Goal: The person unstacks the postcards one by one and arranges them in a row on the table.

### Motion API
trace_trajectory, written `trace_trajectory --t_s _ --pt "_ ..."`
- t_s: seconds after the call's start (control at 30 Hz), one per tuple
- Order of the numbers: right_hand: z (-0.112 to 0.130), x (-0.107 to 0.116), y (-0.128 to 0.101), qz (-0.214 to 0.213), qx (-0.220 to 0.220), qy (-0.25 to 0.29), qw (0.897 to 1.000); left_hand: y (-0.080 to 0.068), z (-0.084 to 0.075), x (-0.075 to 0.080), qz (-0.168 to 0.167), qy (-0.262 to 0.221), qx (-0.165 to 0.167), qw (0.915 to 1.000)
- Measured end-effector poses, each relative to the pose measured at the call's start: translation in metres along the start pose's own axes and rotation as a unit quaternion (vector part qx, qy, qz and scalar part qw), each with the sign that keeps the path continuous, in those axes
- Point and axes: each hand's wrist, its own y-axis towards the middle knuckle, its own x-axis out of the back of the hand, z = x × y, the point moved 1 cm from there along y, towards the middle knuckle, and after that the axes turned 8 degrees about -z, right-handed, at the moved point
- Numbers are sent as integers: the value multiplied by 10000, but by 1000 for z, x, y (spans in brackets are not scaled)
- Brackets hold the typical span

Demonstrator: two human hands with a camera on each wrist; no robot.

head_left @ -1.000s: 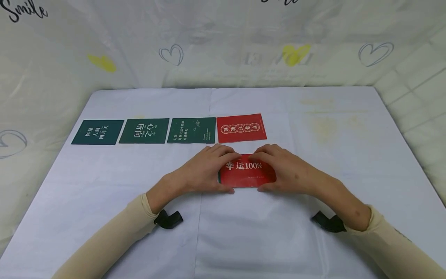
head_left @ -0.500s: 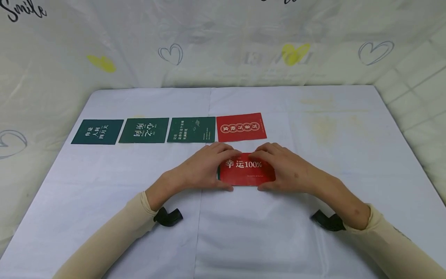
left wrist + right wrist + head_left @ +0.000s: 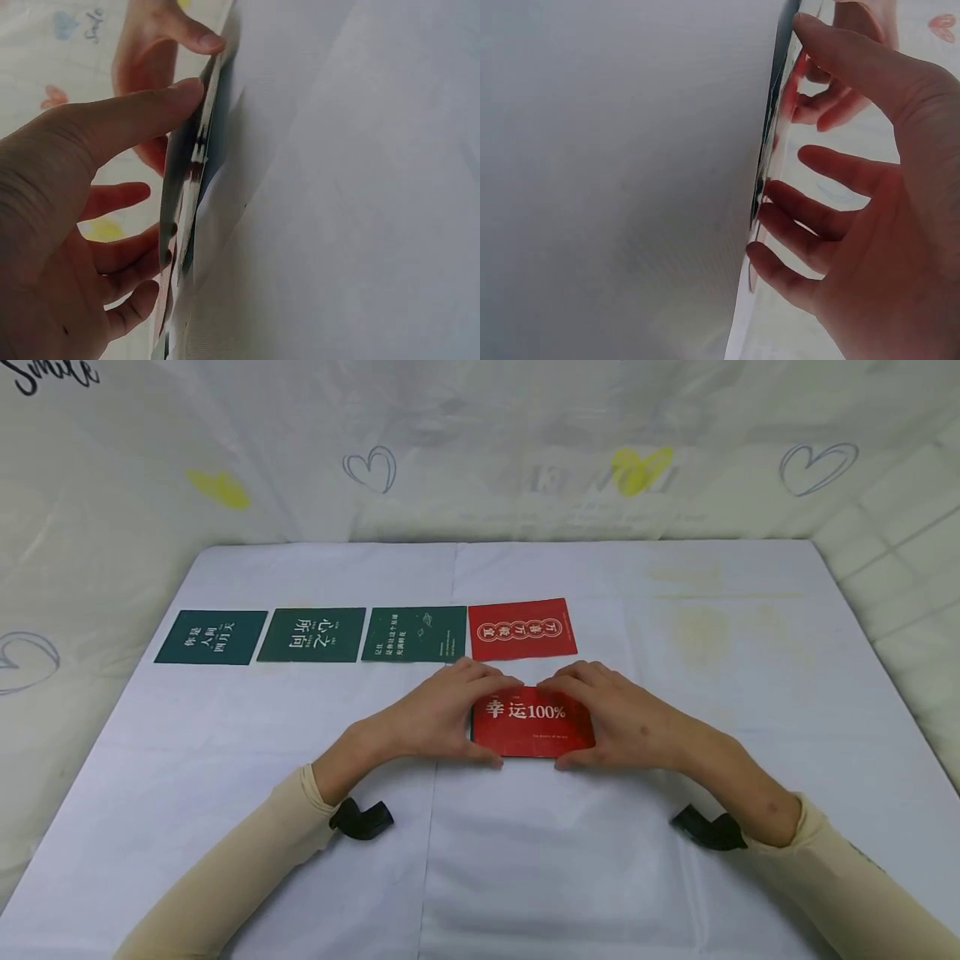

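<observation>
Left hand (image 3: 442, 714) is curled round the left end of a stack of cards (image 3: 534, 723): thumb at the near edge, fingers over the far edge. Right hand (image 3: 611, 718) grips the right end the same way, thumb near, fingers far. The stack is thus pinched between both hands, low over the white tablecloth (image 3: 525, 860) at mid-table; whether its underside touches the cloth cannot be told from the head view. Top card is red with white lettering reading "100%".

In the left wrist view, the stack (image 3: 187, 195) is seen edge-on, several cards thick, with the thumb (image 3: 135, 112) pressed against its edge and the fingers (image 3: 124, 251) curled behind. In the right wrist view, the same edge (image 3: 769, 150) is met by the right thumb (image 3: 840, 52), fingers (image 3: 802, 225) spread along it.

Just beyond the hands a row of four cards is laid flat, side by side: a red card (image 3: 522, 628) nearest the hands, then three dark green cards (image 3: 414, 633) (image 3: 312, 634) (image 3: 212, 637) running leftward. Beige sleeves (image 3: 247, 860) cover both forearms; a black strap (image 3: 362, 819) is worn at each wrist. A pale sheet printed with hearts (image 3: 369, 468) hangs behind the table.
</observation>
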Motion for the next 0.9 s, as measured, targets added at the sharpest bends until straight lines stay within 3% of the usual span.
trace_trajectory --t_s 0.23,0.43,0.9 --pt "0 4 -2 -25 -26 124 9999 2 1 4 -307 -234 -186 9991" --pt "-4 11 -3 -177 -51 160 9997 5 2 5 -341 -445 -79 9984" --pt "-14 20 -4 -667 -160 277 9973 22 1 6 -424 64 -210 9989"
